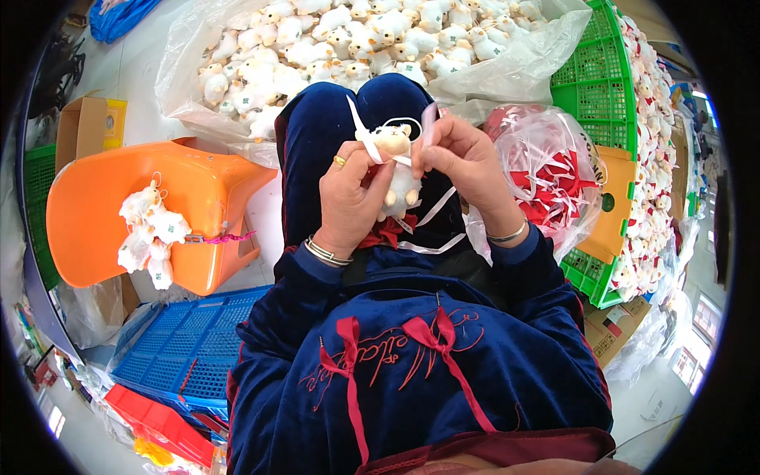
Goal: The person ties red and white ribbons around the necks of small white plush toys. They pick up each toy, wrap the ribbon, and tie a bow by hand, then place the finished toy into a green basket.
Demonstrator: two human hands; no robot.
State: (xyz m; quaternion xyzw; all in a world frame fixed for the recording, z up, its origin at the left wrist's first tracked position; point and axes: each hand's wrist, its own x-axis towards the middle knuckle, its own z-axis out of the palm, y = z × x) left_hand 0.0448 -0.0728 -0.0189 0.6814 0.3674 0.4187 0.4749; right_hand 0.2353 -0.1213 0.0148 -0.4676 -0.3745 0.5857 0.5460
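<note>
A small white plush animal (pixel 402 190) stands upright above my lap, with a white ribbon (pixel 369 141) round its neck. My left hand (pixel 354 194) is closed on the plush animal at its neck, thumb and fingers pressing the ribbon there. On the other side my right hand (pixel 469 162) pinches the ribbon between thumb and fingers. Loose ribbon ends stick up past both hands. On my lap below the toy lie several red ribbon pieces (pixel 388 231) and white strips. A thin white loop rises over the toy's head.
Ahead, a clear plastic bag (pixel 186 71) holds a heap of white plush animals. To the right are a bag of red-and-white ribbons (pixel 546 170) and a green crate (pixel 594 71). Several plush toys lie on an orange chair (pixel 91 206) at left, above a blue crate (pixel 198 340).
</note>
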